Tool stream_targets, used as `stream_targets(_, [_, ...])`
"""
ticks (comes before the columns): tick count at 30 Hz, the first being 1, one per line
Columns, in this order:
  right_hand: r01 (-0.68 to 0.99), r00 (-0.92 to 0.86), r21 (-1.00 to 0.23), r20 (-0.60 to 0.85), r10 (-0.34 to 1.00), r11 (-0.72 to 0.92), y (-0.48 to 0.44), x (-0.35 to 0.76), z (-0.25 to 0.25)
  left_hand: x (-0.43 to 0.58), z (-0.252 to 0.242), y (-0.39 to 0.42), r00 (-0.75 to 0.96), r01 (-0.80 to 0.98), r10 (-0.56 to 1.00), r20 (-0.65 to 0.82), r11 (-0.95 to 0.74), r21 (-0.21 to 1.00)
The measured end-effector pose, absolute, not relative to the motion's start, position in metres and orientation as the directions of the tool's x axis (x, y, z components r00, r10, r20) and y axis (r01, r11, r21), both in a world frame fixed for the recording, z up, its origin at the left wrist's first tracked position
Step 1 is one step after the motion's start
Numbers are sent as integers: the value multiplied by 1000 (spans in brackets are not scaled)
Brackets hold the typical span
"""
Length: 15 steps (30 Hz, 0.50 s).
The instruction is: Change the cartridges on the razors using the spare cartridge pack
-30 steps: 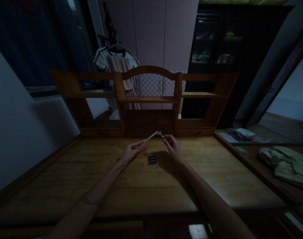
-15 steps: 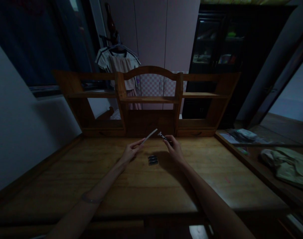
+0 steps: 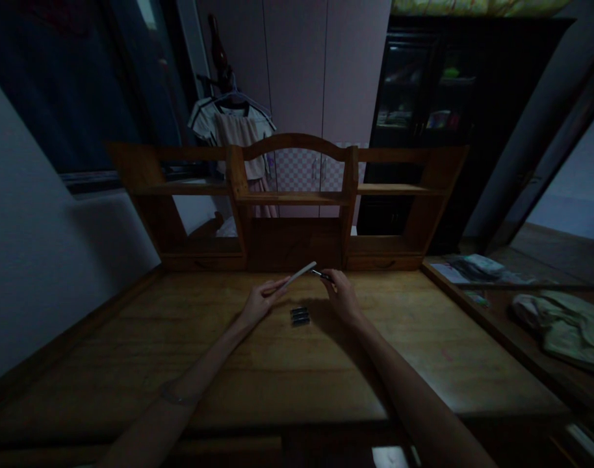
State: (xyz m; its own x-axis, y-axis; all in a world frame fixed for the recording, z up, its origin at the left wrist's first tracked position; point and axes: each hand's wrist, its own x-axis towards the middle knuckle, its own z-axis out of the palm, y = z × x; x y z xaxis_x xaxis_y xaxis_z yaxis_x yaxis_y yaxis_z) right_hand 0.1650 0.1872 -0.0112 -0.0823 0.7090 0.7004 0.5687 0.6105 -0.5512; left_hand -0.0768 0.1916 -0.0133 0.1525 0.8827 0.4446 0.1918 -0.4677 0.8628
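Observation:
My left hand (image 3: 258,303) is closed around the lower end of a slim, pale stick (image 3: 301,271), perhaps a toothbrush, which slants up to the right. In my right hand (image 3: 344,296) I grip a razor (image 3: 321,275) by its dark handle, with its head pointing left. The razor's head is at the stick's upper end and partly hidden behind it; whether they touch I cannot tell. Below and between both hands, a small clear pack with several dark bars, like razor cartridges (image 3: 299,316), lies on the wooden desk (image 3: 258,374).
A wooden shelf unit (image 3: 297,197) with small drawers stands along the desk's far edge. To the right, past a raised rim, lie plastic bags (image 3: 482,265) and light green cloth (image 3: 572,328). Clothes (image 3: 236,133) hang behind the shelves. The room is dim.
The stick and the razor have come together: the stick's tip has moved right and slightly down, now overlapping the razor's head. The razor has tilted flatter. The pack lies where it was.

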Motion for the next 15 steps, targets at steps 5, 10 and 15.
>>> stream_targets(5, [649,-169,-448,703,691,615,186,166,-12,-77,-20,194,149,360,838,525,-541,760])
stream_targets(10, [663,-183,-431,699,692,611,187,163,-15,-79,-23,195,147,469,826,545,-543,697])
stream_targets(15, [652,-164,-443,710,685,616,189,163,-16,-87,-26,202,39,443,857,514,-476,760])
